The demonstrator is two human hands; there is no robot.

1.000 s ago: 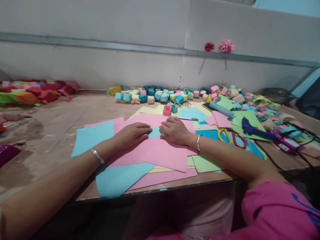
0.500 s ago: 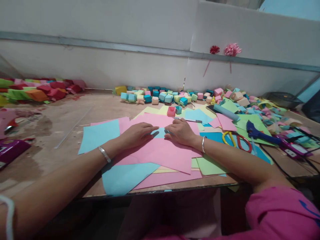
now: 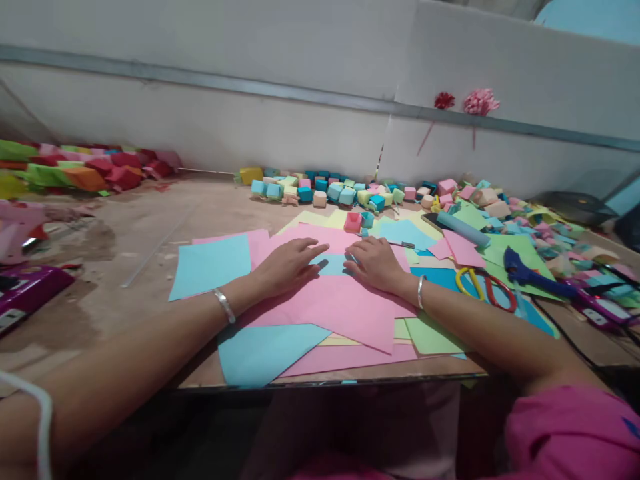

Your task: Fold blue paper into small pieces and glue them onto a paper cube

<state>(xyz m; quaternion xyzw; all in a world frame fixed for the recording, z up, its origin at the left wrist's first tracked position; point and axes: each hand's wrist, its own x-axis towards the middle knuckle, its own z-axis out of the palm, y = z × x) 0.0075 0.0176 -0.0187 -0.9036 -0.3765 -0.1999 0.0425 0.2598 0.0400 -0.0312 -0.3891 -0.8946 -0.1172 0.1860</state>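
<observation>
A small light blue piece of paper (image 3: 332,265) lies on a pink sheet (image 3: 345,300), between my two hands. At its left end is my left hand (image 3: 290,267), its fingers stretched out and spread, the thumb apart. My right hand (image 3: 376,264) rests at the other end, fingers slightly bent and the thumb apart from them. Its palm faces down and covers part of the paper beneath. Just beyond the hands stand a pink open paper box (image 3: 353,222) and a smaller teal one (image 3: 367,219). A pen (image 3: 400,244) lies beyond my right hand.
Yellow-and-red-handled scissors (image 3: 487,288) and a blue glue gun (image 3: 535,275) lie at the right. Small paper cubes (image 3: 320,193) line the wall. Red, green and orange paper pieces (image 3: 100,167) are heaped far left. A light blue sheet (image 3: 213,267) lies near my left forearm.
My left hand's fingers have spread and lifted slightly from the blue paper. My right hand stays about where it was. The whole view has shifted a little.
</observation>
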